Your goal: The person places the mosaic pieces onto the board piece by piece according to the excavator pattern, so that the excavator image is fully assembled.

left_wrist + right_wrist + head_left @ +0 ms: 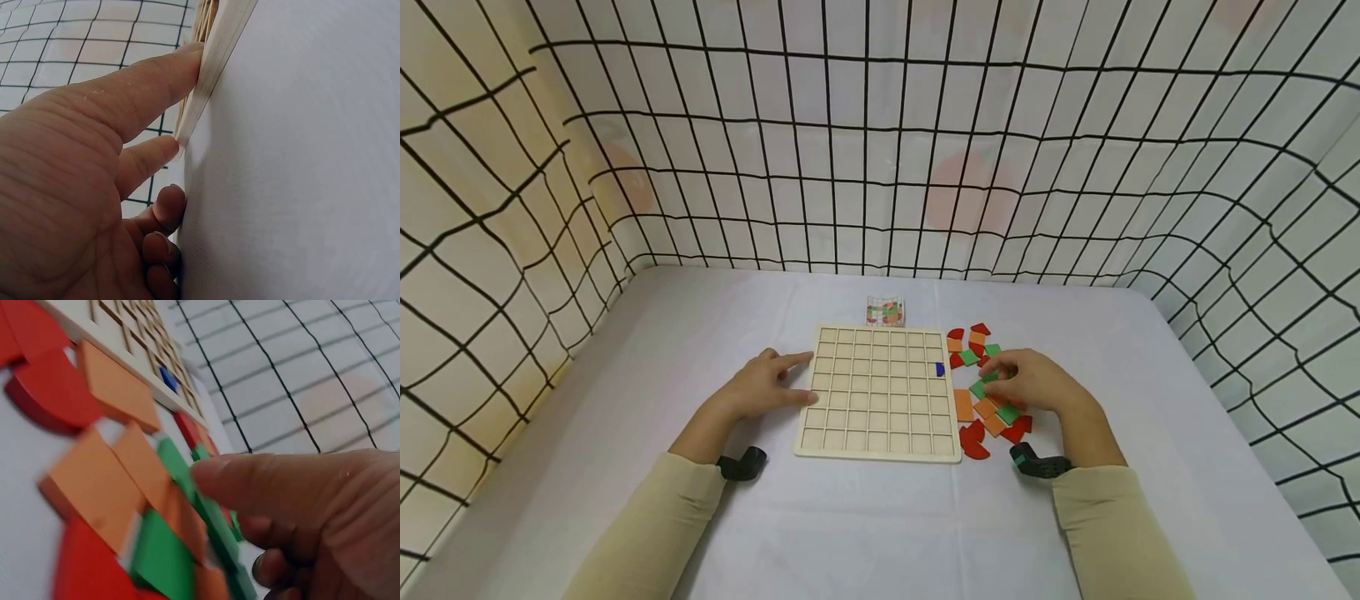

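A pale wooden grid board [880, 450] lies flat on the white table. One small blue piece [940, 369] sits in a cell near the board's right edge. My left hand [805, 377] rests at the board's left edge [219, 56], with the straight thumb and forefinger touching it. My right hand [1000, 379] is over a heap of red, orange and green tiles [981, 417] just right of the board. Its thumb [250, 481] and curled fingers pinch a green tile [181, 469]. The blue piece [167, 378] also shows in the right wrist view.
A small patterned card [885, 311] lies just behind the board. Black wire mesh walls [880, 167] over pale cloth close in the table on the left, back and right. The tile heap reaches from beside the board's far right corner to its near right corner.
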Demonstrator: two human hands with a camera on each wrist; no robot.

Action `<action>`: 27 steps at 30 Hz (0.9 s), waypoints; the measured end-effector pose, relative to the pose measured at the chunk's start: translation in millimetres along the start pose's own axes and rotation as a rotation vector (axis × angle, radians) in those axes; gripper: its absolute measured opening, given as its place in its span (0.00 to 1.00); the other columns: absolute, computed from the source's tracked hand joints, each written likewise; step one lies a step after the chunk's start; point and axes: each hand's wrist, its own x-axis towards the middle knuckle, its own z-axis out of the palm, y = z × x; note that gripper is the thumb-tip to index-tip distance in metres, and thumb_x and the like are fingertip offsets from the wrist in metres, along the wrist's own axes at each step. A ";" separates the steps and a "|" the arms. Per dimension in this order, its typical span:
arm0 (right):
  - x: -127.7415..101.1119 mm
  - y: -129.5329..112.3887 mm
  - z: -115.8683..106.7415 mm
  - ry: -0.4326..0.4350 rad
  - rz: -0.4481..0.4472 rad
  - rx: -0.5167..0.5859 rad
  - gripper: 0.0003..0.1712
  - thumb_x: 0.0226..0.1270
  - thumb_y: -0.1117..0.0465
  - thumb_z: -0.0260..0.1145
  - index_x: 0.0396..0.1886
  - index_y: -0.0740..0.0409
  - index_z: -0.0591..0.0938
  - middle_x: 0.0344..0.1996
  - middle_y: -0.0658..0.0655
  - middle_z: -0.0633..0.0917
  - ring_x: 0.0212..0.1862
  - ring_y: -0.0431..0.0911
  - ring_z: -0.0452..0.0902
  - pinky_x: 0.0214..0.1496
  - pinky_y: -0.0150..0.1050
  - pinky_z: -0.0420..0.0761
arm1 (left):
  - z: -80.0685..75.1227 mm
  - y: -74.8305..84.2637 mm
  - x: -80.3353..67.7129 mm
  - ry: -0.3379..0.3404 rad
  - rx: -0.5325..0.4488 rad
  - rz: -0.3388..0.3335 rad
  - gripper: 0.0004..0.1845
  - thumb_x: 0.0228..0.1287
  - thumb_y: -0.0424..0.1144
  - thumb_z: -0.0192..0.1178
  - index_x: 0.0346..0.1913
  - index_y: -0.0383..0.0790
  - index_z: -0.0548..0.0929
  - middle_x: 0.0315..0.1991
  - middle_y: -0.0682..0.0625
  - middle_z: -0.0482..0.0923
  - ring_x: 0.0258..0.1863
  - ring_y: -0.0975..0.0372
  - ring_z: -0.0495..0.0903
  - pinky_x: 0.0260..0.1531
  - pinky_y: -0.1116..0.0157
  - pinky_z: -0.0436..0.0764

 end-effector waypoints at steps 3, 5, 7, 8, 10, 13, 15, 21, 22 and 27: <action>-3.8 8.4 -5.7 -0.050 0.031 -0.010 0.17 0.64 0.51 0.74 0.51 0.50 0.87 0.33 0.54 0.76 0.41 0.48 0.73 0.39 0.40 0.71 | 0.4 0.1 0.5 -0.003 -0.002 0.000 0.46 0.55 0.59 0.74 0.77 0.53 0.69 0.46 0.43 0.69 0.42 0.55 0.68 0.37 0.62 0.67; -5.7 12.5 -8.1 -0.076 0.054 -0.013 0.18 0.64 0.51 0.75 0.51 0.50 0.87 0.33 0.54 0.78 0.43 0.48 0.73 0.42 0.41 0.72 | 0.3 0.5 0.7 -0.003 0.000 -0.004 0.46 0.55 0.59 0.74 0.77 0.54 0.69 0.47 0.43 0.69 0.42 0.54 0.68 0.37 0.62 0.67; -6.4 15.1 -9.3 -0.091 0.065 -0.009 0.18 0.63 0.52 0.75 0.51 0.50 0.87 0.34 0.54 0.78 0.44 0.49 0.73 0.44 0.41 0.72 | 0.1 0.8 1.0 -0.003 0.001 -0.007 0.46 0.55 0.59 0.74 0.77 0.55 0.69 0.47 0.43 0.70 0.42 0.54 0.68 0.37 0.62 0.67; -6.3 15.8 -9.3 -0.092 0.069 -0.006 0.18 0.63 0.52 0.75 0.51 0.50 0.87 0.34 0.53 0.79 0.44 0.49 0.73 0.44 0.41 0.72 | -0.1 1.0 1.1 -0.004 0.001 -0.006 0.46 0.55 0.59 0.74 0.77 0.55 0.69 0.47 0.43 0.70 0.42 0.54 0.68 0.37 0.61 0.67; -5.4 16.8 -8.7 -0.082 0.052 -0.005 0.18 0.63 0.51 0.75 0.50 0.51 0.87 0.32 0.54 0.78 0.43 0.48 0.73 0.42 0.41 0.71 | -0.3 1.0 0.8 -0.003 0.003 -0.004 0.46 0.55 0.59 0.74 0.77 0.54 0.69 0.47 0.43 0.70 0.42 0.54 0.68 0.37 0.62 0.67; -3.5 17.7 -6.9 -0.044 0.043 -0.025 0.17 0.65 0.49 0.74 0.47 0.52 0.87 0.30 0.53 0.76 0.42 0.48 0.72 0.40 0.41 0.70 | -0.6 0.9 -0.1 -0.004 -0.005 0.000 0.46 0.56 0.58 0.74 0.77 0.53 0.69 0.47 0.42 0.70 0.42 0.54 0.68 0.37 0.61 0.67; -3.2 18.4 -6.4 -0.015 0.042 -0.047 0.16 0.65 0.48 0.73 0.46 0.52 0.87 0.30 0.53 0.76 0.41 0.48 0.72 0.39 0.41 0.69 | -0.6 0.7 -0.7 -0.005 -0.009 0.002 0.45 0.56 0.58 0.74 0.77 0.53 0.69 0.47 0.42 0.70 0.42 0.54 0.68 0.37 0.62 0.67; -3.4 19.2 -5.9 -0.024 0.061 -0.015 0.20 0.63 0.46 0.75 0.49 0.52 0.87 0.32 0.54 0.76 0.41 0.49 0.72 0.38 0.40 0.70 | 0.1 1.2 -1.2 -0.007 -0.014 0.005 0.45 0.56 0.57 0.74 0.76 0.51 0.69 0.46 0.42 0.70 0.41 0.54 0.68 0.36 0.62 0.66; -3.0 19.1 -5.7 -0.034 0.062 -0.006 0.21 0.62 0.46 0.75 0.50 0.52 0.87 0.32 0.54 0.76 0.41 0.49 0.72 0.39 0.40 0.70 | 0.1 1.5 -1.4 -0.007 -0.014 0.004 0.45 0.56 0.57 0.74 0.76 0.51 0.69 0.46 0.42 0.70 0.41 0.54 0.68 0.36 0.62 0.66; -0.7 18.7 -3.6 -0.017 0.059 -0.029 0.21 0.62 0.44 0.75 0.46 0.51 0.86 0.31 0.54 0.76 0.41 0.49 0.72 0.38 0.40 0.70 | -0.2 2.9 -1.7 -0.001 -0.013 0.003 0.45 0.56 0.58 0.74 0.76 0.52 0.70 0.46 0.42 0.70 0.41 0.54 0.68 0.35 0.62 0.66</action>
